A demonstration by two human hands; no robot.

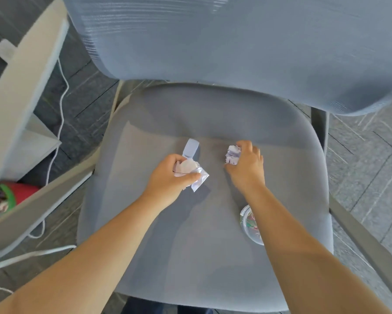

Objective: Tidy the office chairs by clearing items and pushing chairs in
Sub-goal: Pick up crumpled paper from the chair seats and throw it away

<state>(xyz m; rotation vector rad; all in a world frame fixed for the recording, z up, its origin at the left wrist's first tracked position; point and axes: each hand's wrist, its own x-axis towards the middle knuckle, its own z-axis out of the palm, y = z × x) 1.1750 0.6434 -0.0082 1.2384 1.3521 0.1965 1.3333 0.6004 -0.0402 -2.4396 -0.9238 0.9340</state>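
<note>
1. Chair seat [213, 257]: grey fabric, fills the middle of the view under both forearms. Mesh backrest [235, 41] stands beyond the hands.
2. Left hand [167, 177]: fingers curled closed around a crumpled white paper [190, 168], thumb pressed across its near side. A folded corner of the paper sticks out to the right of the thumb. Cannot tell whether the paper is lifted or touching the seat.
3. A pale blue clip-like item [191, 148] shows just beyond the left hand's knuckles, touching or overlapping the paper; exact type not clear.
4. Right hand [247, 168]: palm down over the seat, fingers bent and closing on a second crumpled paper ball [232, 155] with bluish print. The ball sits at the fingertips, on the side toward the left hand.
5. The two hands are near each other, apart, with bare seat between them.
6. A clear round container [250, 225] with coloured contents lies on the seat under the right forearm, nearer the body than the right hand; partly hidden by the arm.
7. Armrests: one [31, 211] outward of the left arm, one [360, 234] outward of the right.
8. Further left of the left hand: white desk edge [25, 75], white cable [62, 105] on dark floor, red and green object [16, 196] below the desk, blurred.
</note>
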